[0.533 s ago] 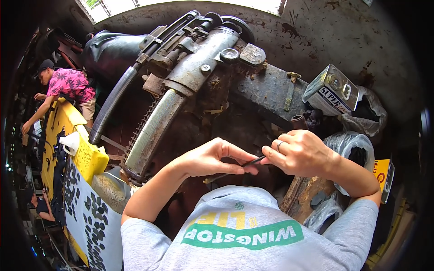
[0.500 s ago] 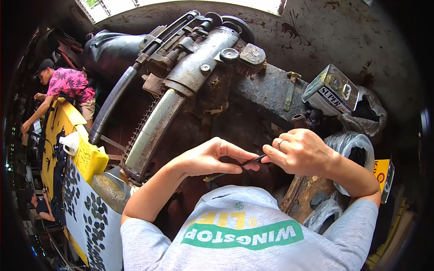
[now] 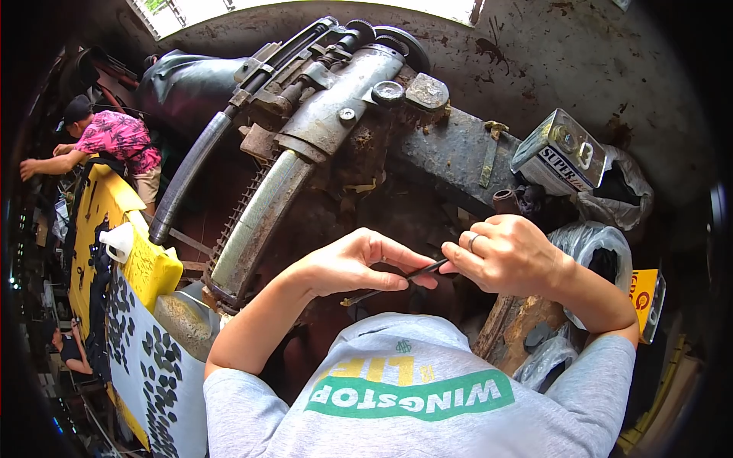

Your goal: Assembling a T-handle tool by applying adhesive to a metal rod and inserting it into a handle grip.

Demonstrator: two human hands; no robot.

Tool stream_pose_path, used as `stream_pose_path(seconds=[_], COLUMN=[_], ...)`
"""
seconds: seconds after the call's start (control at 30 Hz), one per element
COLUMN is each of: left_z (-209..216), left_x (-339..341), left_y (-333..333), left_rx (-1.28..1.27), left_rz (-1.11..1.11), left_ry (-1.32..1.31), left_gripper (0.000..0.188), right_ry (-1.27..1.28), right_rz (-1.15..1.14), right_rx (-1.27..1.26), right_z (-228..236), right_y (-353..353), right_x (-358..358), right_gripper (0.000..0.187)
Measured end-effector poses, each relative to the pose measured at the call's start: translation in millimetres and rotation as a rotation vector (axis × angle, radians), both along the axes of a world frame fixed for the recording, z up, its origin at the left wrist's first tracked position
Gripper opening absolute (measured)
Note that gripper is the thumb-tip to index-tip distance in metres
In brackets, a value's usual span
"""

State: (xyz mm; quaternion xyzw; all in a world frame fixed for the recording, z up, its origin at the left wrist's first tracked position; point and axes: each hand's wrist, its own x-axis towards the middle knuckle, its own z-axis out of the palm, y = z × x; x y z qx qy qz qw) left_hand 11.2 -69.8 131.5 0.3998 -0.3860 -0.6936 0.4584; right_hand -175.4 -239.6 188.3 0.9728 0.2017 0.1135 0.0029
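Note:
In front of my chest I hold a thin dark stick [image 3: 372,293] with a yellowish-brown tip at its lower left end. My left hand [image 3: 366,263] pinches it between the thumb and the outstretched fingers. At the stick's other end, my right hand [image 3: 500,256], with a ring on one finger, has its fingers curled closed around it. What lies inside the right fist is hidden. Both forearms are bent inward over the light grey shirt [image 3: 412,343].
A worn metal machine [image 3: 343,107] with a curved arm stands ahead. To the right are a metal can [image 3: 561,153] and clear plastic bags [image 3: 584,237]. At left, small dark pieces lie on a white sheet [image 3: 137,382] beside a yellow table [image 3: 95,229]; a person [image 3: 118,141] reaches beyond it.
My left hand has risen slightly, and more of the stick's yellowish tip shows. My right hand is almost still. The person in the pink shirt has leaned and reached farther left.

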Motion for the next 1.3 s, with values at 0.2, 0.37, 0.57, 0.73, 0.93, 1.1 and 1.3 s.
stream_pose_path(seconds=[0.2, 0.37, 0.57, 0.73, 0.93, 1.1, 1.3], left_z=[9.3, 5.7, 6.7, 13.0, 3.0, 2.3, 8.7], left_x=[0.7, -3.0, 1.4, -8.4, -7.5, -3.0, -9.5], left_y=[-10.0, -7.8, -0.8, -8.7, -0.8, -3.9, -6.6], left_rx=[0.052, -0.079, -0.177, 0.087, -0.059, -0.105, -0.092], left_rz=[-0.013, -0.027, -0.011, 0.060, 0.052, 0.109, 0.135], left_ry=[-0.182, -0.304, -0.242, -0.286, -0.232, -0.211, -0.508], left_gripper=[0.031, 0.028, 0.039, 0.027, 0.025, 0.029, 0.019], right_ry=[-0.079, -0.046, 0.027, 0.011, 0.062, 0.052, 0.080], right_rz=[0.011, 0.012, -0.037, -0.061, -0.054, -0.103, -0.079], right_rx=[-0.047, 0.006, 0.072, 0.030, 0.089, 0.100, 0.019], right_z=[0.8, -0.4, -0.9, -2.1, -2.0, -5.7, 2.0], right_y=[0.4, 1.8, 1.0, 5.9, 6.6, 2.3, 12.3], right_x=[2.7, 1.7, 1.2, 0.0, 0.3, 3.7, 4.9], right_gripper=[0.026, 0.025, 0.023, 0.023, 0.017, 0.019, 0.020])
